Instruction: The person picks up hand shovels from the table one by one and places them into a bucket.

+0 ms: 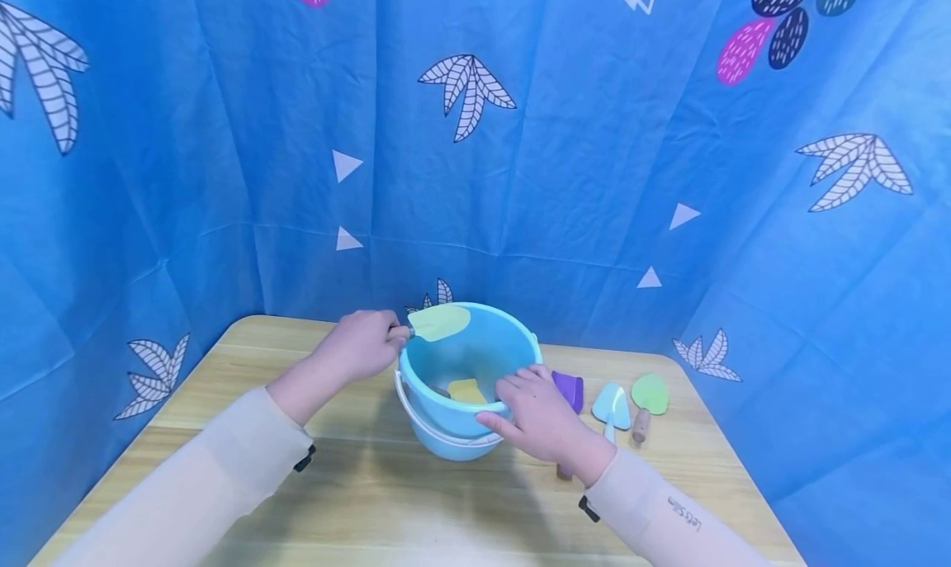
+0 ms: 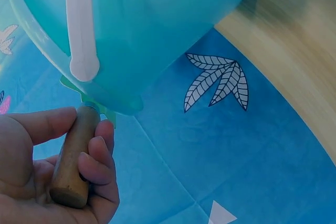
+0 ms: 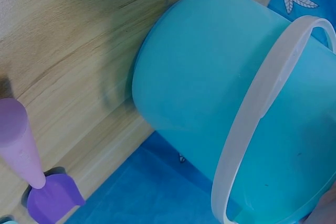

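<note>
A light blue toy bucket [image 1: 438, 422] with a white handle [image 2: 81, 24] stands on the table. My left hand [image 1: 369, 344] grips the wooden grip of a light green toy shovel [image 1: 440, 323], whose blade reaches over the bucket's left rim. In the left wrist view, thumb and fingers close around that wooden grip [image 2: 76, 156]. On the near right rim, my right hand [image 1: 538, 414] holds the bucket, fingers over the edge and thumb outside. Inside the bucket lies a yellow piece [image 1: 466, 390], partly hidden by the near wall.
Right of the bucket lie a purple shovel [image 1: 568, 389], partly hidden by my right hand, a light blue shovel [image 1: 612, 406] and a green leaf-shaped shovel [image 1: 650, 394]. A blue patterned curtain [image 1: 475, 179] surrounds the wooden table [image 1: 327, 501] at the back and sides.
</note>
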Available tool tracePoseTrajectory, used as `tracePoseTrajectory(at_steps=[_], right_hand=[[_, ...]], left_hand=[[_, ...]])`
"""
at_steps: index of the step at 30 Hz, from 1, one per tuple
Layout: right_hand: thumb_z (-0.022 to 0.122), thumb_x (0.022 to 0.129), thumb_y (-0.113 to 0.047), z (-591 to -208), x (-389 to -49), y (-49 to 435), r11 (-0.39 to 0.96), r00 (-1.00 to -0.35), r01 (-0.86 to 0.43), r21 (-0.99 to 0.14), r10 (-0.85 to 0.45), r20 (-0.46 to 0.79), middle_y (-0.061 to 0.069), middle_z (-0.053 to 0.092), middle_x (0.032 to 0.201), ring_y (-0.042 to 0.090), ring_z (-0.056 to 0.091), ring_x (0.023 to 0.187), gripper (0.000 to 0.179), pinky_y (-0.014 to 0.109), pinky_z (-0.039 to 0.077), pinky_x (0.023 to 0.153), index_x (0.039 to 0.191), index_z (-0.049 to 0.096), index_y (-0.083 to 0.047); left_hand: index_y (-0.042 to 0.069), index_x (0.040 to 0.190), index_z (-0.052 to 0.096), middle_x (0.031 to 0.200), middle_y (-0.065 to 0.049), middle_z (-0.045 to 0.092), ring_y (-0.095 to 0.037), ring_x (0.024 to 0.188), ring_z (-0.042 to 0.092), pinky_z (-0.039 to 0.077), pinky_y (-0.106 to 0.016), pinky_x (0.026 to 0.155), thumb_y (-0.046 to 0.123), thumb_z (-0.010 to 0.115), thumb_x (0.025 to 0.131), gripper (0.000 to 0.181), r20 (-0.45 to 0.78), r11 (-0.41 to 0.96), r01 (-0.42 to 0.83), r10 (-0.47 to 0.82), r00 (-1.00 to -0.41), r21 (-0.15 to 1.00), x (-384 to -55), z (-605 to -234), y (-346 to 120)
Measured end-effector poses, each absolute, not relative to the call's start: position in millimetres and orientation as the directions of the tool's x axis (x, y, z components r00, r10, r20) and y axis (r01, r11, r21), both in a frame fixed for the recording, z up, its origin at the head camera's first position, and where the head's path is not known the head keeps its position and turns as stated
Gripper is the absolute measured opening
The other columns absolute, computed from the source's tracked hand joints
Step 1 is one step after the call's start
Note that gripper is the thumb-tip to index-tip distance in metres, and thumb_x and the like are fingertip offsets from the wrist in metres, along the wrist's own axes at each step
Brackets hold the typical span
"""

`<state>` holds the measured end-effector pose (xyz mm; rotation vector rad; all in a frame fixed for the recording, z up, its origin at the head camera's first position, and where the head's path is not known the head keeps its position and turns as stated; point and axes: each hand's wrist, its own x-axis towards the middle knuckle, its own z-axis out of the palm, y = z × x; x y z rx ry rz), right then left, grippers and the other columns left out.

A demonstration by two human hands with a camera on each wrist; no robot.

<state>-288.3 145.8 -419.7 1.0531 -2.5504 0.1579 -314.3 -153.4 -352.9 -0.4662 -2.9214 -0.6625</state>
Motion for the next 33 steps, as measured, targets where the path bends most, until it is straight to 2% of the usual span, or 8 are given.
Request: tracePoseTrajectory(at_steps=[3, 10, 14, 22, 26, 30, 33], right_hand=[[0.044, 0.098, -0.063, -420, -288, 146, 0.714, -0.65, -0.699, 0.036, -0.656, 0.384, -0.011, 0.04, 0.069, 0.01, 0.039, 0.075, 0.043, 0.04, 0.035, 0.089, 0.08, 0.047, -0.024], [0.044, 0.098, -0.063, -420, -288, 145, 0.713, -0.65, -0.7, 0.029, -0.654, 0.387, -0.011, 0.04, 0.069, 0.01, 0.04, 0.075, 0.043, 0.04, 0.035, 0.089, 0.081, 0.048, -0.023], [0.044, 0.098, -0.063, -420, -288, 145, 0.717, -0.656, -0.697, 0.027, -0.652, 0.381, -0.011, 0.04, 0.068, 0.01, 0.04, 0.075, 0.044, 0.04, 0.035, 0.09, 0.081, 0.048, -0.024], [0.044, 0.098, -0.063, -419, -287, 145, 0.718, -0.656, -0.696, 0.028, -0.651, 0.381, -0.011, 0.039, 0.068, 0.01, 0.039, 0.074, 0.043, 0.041, 0.035, 0.09, 0.08, 0.046, -0.024], [0.044, 0.098, -0.063, -419, -287, 144, 0.722, -0.663, -0.692, 0.024, -0.648, 0.375, -0.011, 0.039, 0.068, 0.01, 0.039, 0.074, 0.043, 0.041, 0.035, 0.09, 0.08, 0.047, -0.024], [0.043, 0.098, -0.064, -419, -286, 144, 0.728, -0.673, -0.685, 0.02, -0.643, 0.366, -0.011, 0.04, 0.067, 0.009, 0.04, 0.074, 0.044, 0.041, 0.035, 0.091, 0.08, 0.047, -0.024], [0.043, 0.098, -0.064, -418, -286, 143, 0.728, -0.674, -0.685, 0.018, -0.643, 0.364, -0.011, 0.04, 0.067, 0.009, 0.04, 0.075, 0.044, 0.04, 0.035, 0.09, 0.08, 0.048, -0.024]], left_hand=[[0.002, 0.106, 0.065, 0.084, -0.007, 0.06, -0.025, 0.076, 0.056, 0.048, -0.036, 0.067, 0.023, 0.058, 0.1, 0.023, 0.175, 0.857, 0.324, 0.275, -0.945, 0.401, -315, -353, -152], [0.006, 0.094, 0.062, 0.074, -0.007, 0.055, -0.022, 0.068, 0.053, 0.045, -0.032, 0.06, 0.024, 0.056, 0.101, 0.019, 0.152, 0.843, 0.317, 0.278, -0.948, 0.434, -314, -355, -145], [0.007, 0.095, 0.061, 0.074, -0.007, 0.054, -0.021, 0.067, 0.052, 0.045, -0.031, 0.058, 0.022, 0.058, 0.1, 0.017, 0.158, 0.838, 0.323, 0.282, -0.946, 0.44, -313, -354, -142], [0.008, 0.093, 0.059, 0.074, -0.007, 0.051, -0.022, 0.068, 0.051, 0.044, -0.032, 0.061, 0.022, 0.057, 0.1, 0.016, 0.173, 0.847, 0.339, 0.293, -0.94, 0.409, -312, -350, -136], [0.008, 0.097, 0.062, 0.08, -0.007, 0.054, -0.022, 0.072, 0.051, 0.044, -0.034, 0.066, 0.023, 0.058, 0.1, 0.015, 0.174, 0.846, 0.346, 0.3, -0.938, 0.405, -313, -350, -131], [0.009, 0.097, 0.064, 0.077, -0.006, 0.053, -0.022, 0.072, 0.052, 0.045, -0.035, 0.069, 0.024, 0.058, 0.1, 0.016, 0.176, 0.843, 0.359, 0.313, -0.933, 0.4, -313, -352, -125], [0.008, 0.104, 0.067, 0.077, -0.004, 0.055, -0.021, 0.073, 0.052, 0.045, -0.035, 0.068, 0.024, 0.059, 0.099, 0.019, 0.186, 0.845, 0.368, 0.32, -0.929, 0.387, -314, -353, -122]])
